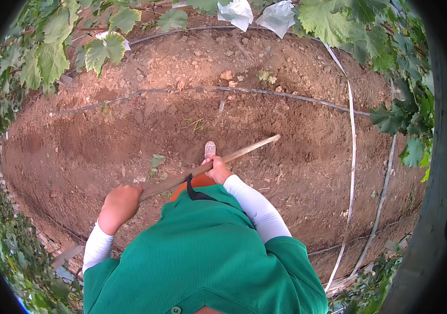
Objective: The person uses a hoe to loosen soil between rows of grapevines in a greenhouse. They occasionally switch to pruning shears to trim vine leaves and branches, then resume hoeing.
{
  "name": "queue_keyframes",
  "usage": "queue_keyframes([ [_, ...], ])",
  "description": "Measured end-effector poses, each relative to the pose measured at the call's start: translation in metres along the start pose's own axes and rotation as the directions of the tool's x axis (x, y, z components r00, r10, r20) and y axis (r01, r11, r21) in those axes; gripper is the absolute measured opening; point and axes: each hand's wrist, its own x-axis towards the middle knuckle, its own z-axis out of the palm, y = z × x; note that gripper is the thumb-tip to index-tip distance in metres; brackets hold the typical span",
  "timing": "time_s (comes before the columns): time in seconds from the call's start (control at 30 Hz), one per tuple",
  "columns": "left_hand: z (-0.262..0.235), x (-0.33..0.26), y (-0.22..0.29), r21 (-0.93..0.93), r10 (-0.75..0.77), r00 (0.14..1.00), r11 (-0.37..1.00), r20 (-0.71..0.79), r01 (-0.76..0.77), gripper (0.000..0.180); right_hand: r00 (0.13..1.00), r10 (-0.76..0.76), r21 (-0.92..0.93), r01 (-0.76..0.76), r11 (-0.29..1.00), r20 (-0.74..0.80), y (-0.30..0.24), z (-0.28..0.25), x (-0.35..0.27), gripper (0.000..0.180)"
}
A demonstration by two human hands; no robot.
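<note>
A long wooden handle (181, 179) slants across the front of my body, from lower left to upper right. My left hand (120, 206) is wrapped around its lower-left part. Farther along, my right hand (217, 170) grips it near the middle, just in front of my waist. The far tip reaches out over the brown soil (296, 162); no tool head shows there, and I cannot tell whether one is in the dirt. A black strap (195, 193) hangs at my waist close to the handle. One shoe (210, 149) pokes out beyond my right hand.
Dark hoses (265, 92) run across the ground ahead. To the right, a pale strip (352, 141) stretches lengthwise beside another line. Leafy vines (51, 52) border the plot, with white paper bags (277, 17) hanging at the far side. A grey post (440, 172) stands at the right edge.
</note>
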Motion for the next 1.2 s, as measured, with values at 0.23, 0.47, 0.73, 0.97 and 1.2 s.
queue_keyframes([
  [0.23, -0.050, -0.006, -0.016, 0.038, 0.006, 0.999, 0.999, -0.036, -0.005, 0.013, 0.999, -0.040, 0.015, 0.040, 0.999, -0.013, 0.001, 0.064, -0.029, 0.016],
  [0.47, -0.092, -0.033, -0.025, 0.051, -0.073, 0.996, 0.996, -0.054, 0.076, 0.020, 0.982, -0.081, -0.034, 0.088, 0.996, 0.172, 0.014, 0.106, -0.072, 0.021],
  [0.73, -0.031, 0.056, -0.018, -0.196, 0.202, 0.978, 0.958, -0.047, -0.207, 0.017, 0.939, -0.343, -0.079, 0.340, 0.937, -0.024, -0.080, 0.040, -0.064, 0.019],
  [0.97, -0.009, 0.086, 0.019, -0.224, 0.262, 0.961, 0.945, 0.092, -0.236, 0.020, 0.891, -0.416, -0.089, 0.407, 0.909, -0.181, -0.110, -0.030, -0.030, 0.015],
  [1.2, -0.081, 0.029, -0.036, 0.097, 0.046, 0.987, 0.993, 0.152, -0.062, 0.019, 0.999, 0.005, 0.055, -0.003, 0.998, -0.045, 0.022, 0.028, 0.022, 0.007],
])
